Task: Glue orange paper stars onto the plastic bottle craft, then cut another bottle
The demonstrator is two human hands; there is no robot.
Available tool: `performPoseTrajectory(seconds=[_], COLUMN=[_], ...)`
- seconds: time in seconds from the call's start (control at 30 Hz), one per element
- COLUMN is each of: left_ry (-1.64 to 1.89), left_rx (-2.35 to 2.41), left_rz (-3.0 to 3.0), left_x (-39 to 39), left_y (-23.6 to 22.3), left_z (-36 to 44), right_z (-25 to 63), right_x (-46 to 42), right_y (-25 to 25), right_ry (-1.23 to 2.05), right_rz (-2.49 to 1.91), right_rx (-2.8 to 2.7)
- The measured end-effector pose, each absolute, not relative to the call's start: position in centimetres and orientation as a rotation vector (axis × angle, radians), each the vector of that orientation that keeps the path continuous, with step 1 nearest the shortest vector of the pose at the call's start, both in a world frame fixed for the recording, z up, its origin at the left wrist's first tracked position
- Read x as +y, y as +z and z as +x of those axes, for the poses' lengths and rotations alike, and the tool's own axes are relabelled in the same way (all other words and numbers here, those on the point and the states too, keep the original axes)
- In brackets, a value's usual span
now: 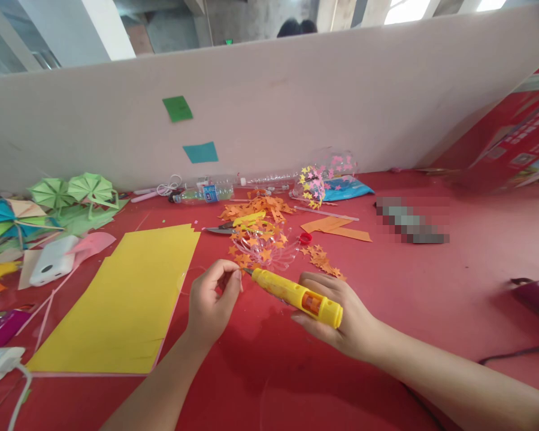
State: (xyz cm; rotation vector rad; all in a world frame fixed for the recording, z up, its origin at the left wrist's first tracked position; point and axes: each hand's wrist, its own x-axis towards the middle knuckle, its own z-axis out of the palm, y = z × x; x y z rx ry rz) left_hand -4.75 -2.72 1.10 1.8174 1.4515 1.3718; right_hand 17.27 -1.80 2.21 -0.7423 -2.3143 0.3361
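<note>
My right hand [341,311] is wrapped round a yellow glue gun [291,290], its dark nozzle pointing left toward my other hand. At the nozzle tip, my left hand [215,299] pinches a small orange paper piece, apparently a star, mostly hidden by the fingertips. Just beyond both hands lies a clear plastic bottle piece cut into curling strips [269,248], with orange paper stars stuck on it. Loose orange stars [321,260] lie to its right, and a larger heap of orange stars [260,206] sits behind.
Yellow paper sheets [130,287] lie left, near a white device [54,260] and green folded paper umbrellas [90,188]. A yellow-handled cutter [249,219], plastic bottles [206,190] and star-covered plastic [312,185] stand toward the white partition [260,108]. A dark cord [512,354] crosses at right.
</note>
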Motion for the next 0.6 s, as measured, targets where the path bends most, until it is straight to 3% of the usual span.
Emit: performPoseTrajectory(seconds=[0.6], left_ry=[1.389], left_rx=[1.455], left_rz=[1.824], left_x=[-2.7], left_y=[1.07], left_z=[-4.65], right_z=[17.31], right_x=[-1.78], right_y=[2.12], right_ry=[0.324], right_rz=[-0.754], right_rx=[-2.318])
